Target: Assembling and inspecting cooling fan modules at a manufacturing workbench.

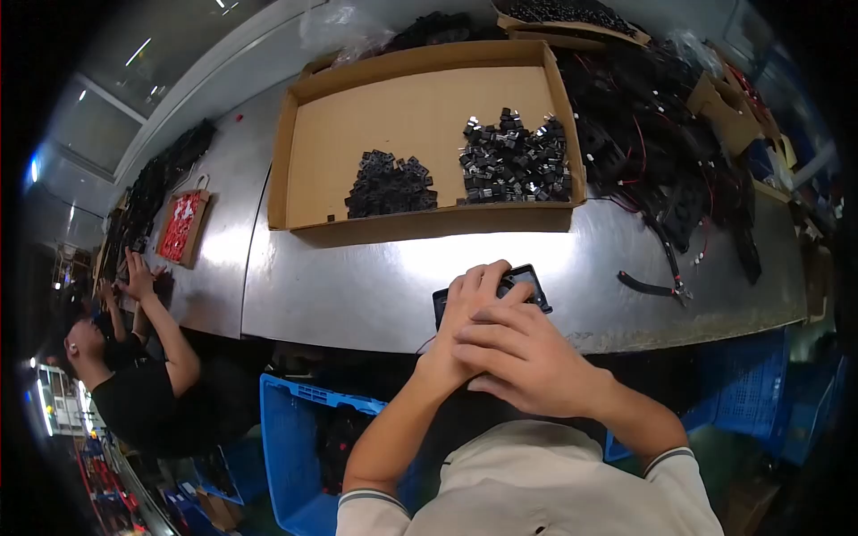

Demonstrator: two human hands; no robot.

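Near the table's front edge lies a black rectangular plastic housing (528,279), mostly hidden under my hands. My left hand (471,313) is closed over it, its fingers bent across the top and touching it. Across the back of the left hand and wrist rests my right hand (523,353), fingers stretched out and slightly apart, holding nothing. What lies under the left palm cannot be seen. A thin wire shows beside the left wrist.
Beyond my hands stands a shallow cardboard box (429,219) with two piles of small black parts. Cutting pliers (651,288) lie right, near wired black parts (626,134). A blue crate (290,447) sits below the edge. Another person (134,375) works at left by a red-filled tray (183,228).
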